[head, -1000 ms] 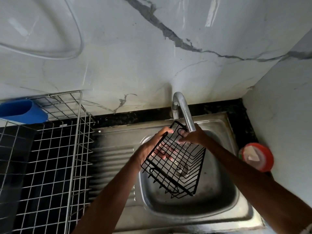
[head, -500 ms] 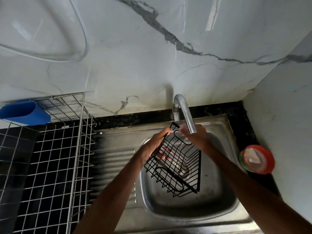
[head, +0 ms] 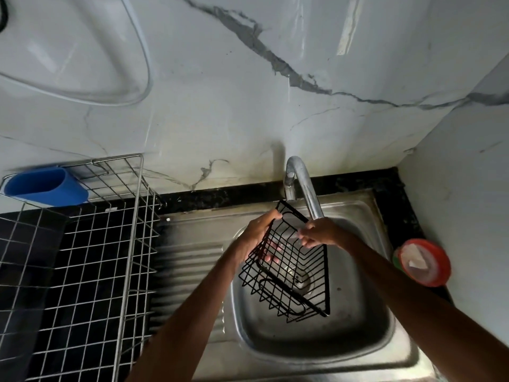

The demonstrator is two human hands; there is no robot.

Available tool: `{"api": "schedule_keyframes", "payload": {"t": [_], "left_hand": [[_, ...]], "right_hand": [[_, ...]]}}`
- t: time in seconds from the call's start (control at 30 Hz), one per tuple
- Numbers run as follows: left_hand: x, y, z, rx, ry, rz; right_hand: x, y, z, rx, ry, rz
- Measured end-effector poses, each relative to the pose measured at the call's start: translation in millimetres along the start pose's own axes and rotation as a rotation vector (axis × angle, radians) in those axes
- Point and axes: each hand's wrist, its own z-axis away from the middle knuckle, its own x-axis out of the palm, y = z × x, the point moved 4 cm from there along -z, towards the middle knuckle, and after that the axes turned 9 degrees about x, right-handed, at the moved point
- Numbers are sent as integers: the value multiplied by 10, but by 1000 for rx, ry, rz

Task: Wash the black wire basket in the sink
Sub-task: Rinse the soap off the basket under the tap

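Hanging tilted over the sink (head: 358,340), the black wire basket (head: 328,282) is held just under the tap (head: 305,186). Its side is gripped by the left hand (head: 259,230) and its rim pinched by the right hand (head: 319,232). Risk: wet wire could be dropped, or the spout struck.

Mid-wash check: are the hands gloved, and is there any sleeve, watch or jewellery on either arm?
No gloves: the left hand and right hand are both bare. The left forearm and right forearm are bare down to the frame's bottom edge, with no sleeve showing. No watch, band or ring can be made out, though some fingers are partly hidden.
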Motion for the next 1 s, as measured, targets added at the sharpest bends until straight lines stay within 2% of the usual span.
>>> {"api": "schedule_keyframes", "payload": {"t": [0.07, 0.13, 0.23, 0.33, 0.43, 0.5, 0.67, 0.73, 0.9, 1.0], "left_hand": [[-15, 1, -42, 27, 16, 6], [-75, 44, -62, 36, 44, -24], [-162, 72, -29, 47, 110, -122], [-164, 5, 41, 9, 174, -137], [-148, -32, 83, 15, 197, -127], [-146, -30, 68, 24, 215, -143], [-256, 112, 95, 56, 301, -168], [-294, 96, 96, 74, 327, -173], [-266, 54, 143, 53, 324, -245], [-205, 79, 192, 57, 293, -249]], "right_hand": [[-51, -66, -45, -18, 22, -93], [-53, -111, -47, -40, -54, -187], [-10, -29, -22, -59, -136, -177], [-51, 58, 52, -95, -64, -12], [-92, -31, 161, -289, 92, 379], [-43, -114, 275, -413, 143, 542], [236, 60, 305, -480, 97, 777], [312, 192, 285, -472, 110, 823], [389, 296, 381, -448, -17, 894], [152, 279, 278, -451, 90, 912]]}}
